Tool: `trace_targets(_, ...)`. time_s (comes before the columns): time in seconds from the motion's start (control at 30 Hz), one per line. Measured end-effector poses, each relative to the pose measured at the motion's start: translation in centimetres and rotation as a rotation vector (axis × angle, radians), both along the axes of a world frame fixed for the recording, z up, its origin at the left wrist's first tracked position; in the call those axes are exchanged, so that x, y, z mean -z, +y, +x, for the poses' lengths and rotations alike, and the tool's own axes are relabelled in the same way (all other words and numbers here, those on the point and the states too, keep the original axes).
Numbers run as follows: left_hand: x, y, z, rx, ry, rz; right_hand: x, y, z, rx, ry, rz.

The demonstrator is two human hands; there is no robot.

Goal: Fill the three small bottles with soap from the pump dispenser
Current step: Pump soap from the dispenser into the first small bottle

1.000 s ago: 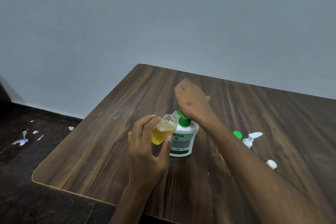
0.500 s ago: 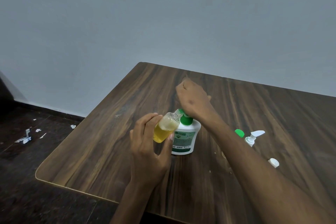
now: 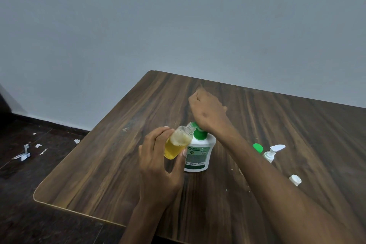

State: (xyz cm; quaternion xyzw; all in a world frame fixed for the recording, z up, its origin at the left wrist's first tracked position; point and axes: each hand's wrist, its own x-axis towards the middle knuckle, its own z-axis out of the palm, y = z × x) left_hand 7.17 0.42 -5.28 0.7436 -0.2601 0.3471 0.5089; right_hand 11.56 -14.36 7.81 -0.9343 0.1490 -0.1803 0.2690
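**Small bottle tipped to the pump spout**

The small bottle (image 3: 179,141) is tilted, its long axis running from the base at lower left up to the open neck at upper right, and that neck sits right against the green spout of the pump dispenser (image 3: 198,152). Yellow soap fills most of it, with foam near the shoulder. The left hand (image 3: 160,166) holds it, fingers and thumb curled round the body, just left of the dispenser. The right hand (image 3: 208,111) bears down on the pump head from above, fingers curled over it; whether they grip or only press I cannot tell. The dispenser stands upright on the wooden table (image 3: 99,174), between the two hands. Judging by the level, this bottle looks nearly full. Off to the right, beyond the right forearm, lie a green-capped bottle (image 3: 257,147), a white pump bottle (image 3: 272,152) and a white cap (image 3: 295,180).
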Motion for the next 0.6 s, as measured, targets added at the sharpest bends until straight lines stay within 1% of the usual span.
trace_targets(0.3,-0.03,0.07,0.00,0.003,0.003,0.000,0.17,-0.03,0.15,-0.001,-0.020,0.012)
trace_targets(0.43,-0.03,0.05,0.02,-0.001,0.003,0.003,0.30,0.01,0.23,0.002,0.021,0.010)
trace_targets(0.6,-0.07,0.05,0.04,-0.003,-0.004,-0.001,-0.07,0.03,0.19,0.002,-0.007,0.020)
